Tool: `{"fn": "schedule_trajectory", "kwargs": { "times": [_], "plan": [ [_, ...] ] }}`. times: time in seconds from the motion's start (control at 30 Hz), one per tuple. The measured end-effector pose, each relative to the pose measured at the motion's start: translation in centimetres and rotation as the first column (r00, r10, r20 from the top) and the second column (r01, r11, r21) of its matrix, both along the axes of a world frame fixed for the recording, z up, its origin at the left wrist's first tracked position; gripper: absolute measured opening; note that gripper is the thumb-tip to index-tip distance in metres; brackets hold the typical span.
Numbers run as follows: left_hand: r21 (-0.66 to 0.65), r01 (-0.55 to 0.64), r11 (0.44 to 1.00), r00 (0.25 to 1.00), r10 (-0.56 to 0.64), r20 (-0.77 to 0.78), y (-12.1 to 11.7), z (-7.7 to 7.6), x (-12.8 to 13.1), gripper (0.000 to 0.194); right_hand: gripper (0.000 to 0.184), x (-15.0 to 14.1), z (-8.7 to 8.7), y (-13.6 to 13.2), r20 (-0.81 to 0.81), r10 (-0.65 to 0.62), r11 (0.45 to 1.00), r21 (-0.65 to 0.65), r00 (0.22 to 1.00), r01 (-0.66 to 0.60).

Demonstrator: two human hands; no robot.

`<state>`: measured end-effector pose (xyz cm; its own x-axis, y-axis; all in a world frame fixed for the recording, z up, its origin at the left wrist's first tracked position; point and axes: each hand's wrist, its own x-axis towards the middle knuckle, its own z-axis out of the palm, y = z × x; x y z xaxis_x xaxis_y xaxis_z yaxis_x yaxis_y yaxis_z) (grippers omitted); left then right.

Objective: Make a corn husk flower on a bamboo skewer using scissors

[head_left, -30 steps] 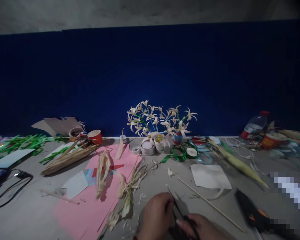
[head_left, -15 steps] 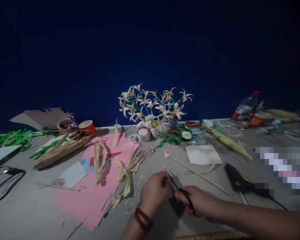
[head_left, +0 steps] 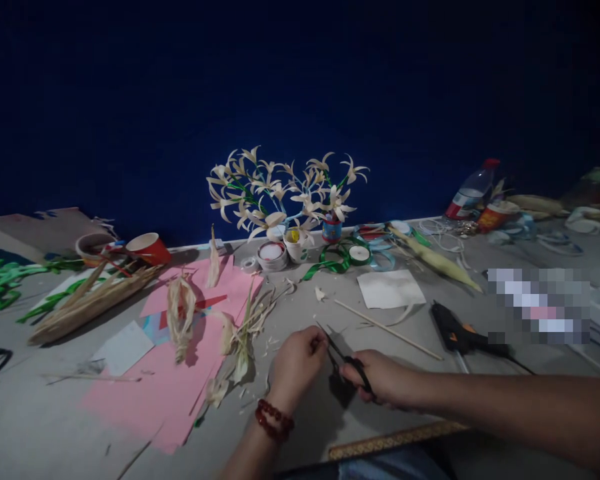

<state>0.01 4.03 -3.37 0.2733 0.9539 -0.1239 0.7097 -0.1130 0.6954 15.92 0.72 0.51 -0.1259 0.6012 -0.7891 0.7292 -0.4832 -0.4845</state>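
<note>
My right hand (head_left: pixel 377 380) grips black-handled scissors (head_left: pixel 347 357), whose blades point up and left, slightly apart. Close by the blade tips, my left hand (head_left: pixel 300 357) pinches its fingertips together; what they hold is too small to make out. A beaded bracelet (head_left: pixel 275 420) circles the left wrist. To the left of that hand lie dry corn husk pieces (head_left: pixel 245 353) and small scraps on the grey table. A thin wooden stick (head_left: pixel 390 330) rests beyond the scissors.
Husk flowers (head_left: pixel 280 193) stand in small cups at the back. Pink paper (head_left: pixel 130 407) with a dried husk (head_left: pixel 181 313) lies left. A black glue gun (head_left: pixel 460 333) is at right, near white paper (head_left: pixel 391 289). Green ribbon (head_left: pixel 335 259), a bottle (head_left: pixel 473 190) and an orange cup (head_left: pixel 150 249) stand farther back.
The view has shifted, so the table's things sit farther left and higher. Both hands keep nearly the same pose, with the scissors still by my left fingertips.
</note>
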Motion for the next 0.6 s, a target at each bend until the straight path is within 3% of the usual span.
{"fn": "schedule_trajectory", "kwargs": {
  "times": [0.3, 0.43, 0.5, 0.6],
  "plan": [
    [0.023, 0.022, 1.0, 0.999, -0.023, 0.042, 0.1, -0.7, -0.4, 0.017, 0.026, 0.8, -2.9, -0.1, -0.024, 0.067, 0.995, 0.076, 0.997, -0.065],
    [0.088, 0.048, 0.995, 0.996, -0.054, 0.071, -0.5, -0.3, -1.3, 0.017, 0.03, 1.2, -2.8, 0.1, 0.027, 0.109, 0.975, 0.192, 0.994, -0.112],
    [0.143, 0.039, 0.989, 0.997, -0.049, 0.066, -1.1, 0.3, -2.0, 0.019, 0.031, 1.7, -2.1, 0.1, 0.097, 0.11, 0.939, 0.316, 0.989, -0.135],
    [0.239, 0.056, 0.969, 0.995, -0.076, 0.072, -1.9, 1.4, -3.2, 0.019, 0.022, 2.2, -1.3, -0.5, 0.242, 0.072, 0.839, 0.51, 0.968, -0.19]
  ]
}}
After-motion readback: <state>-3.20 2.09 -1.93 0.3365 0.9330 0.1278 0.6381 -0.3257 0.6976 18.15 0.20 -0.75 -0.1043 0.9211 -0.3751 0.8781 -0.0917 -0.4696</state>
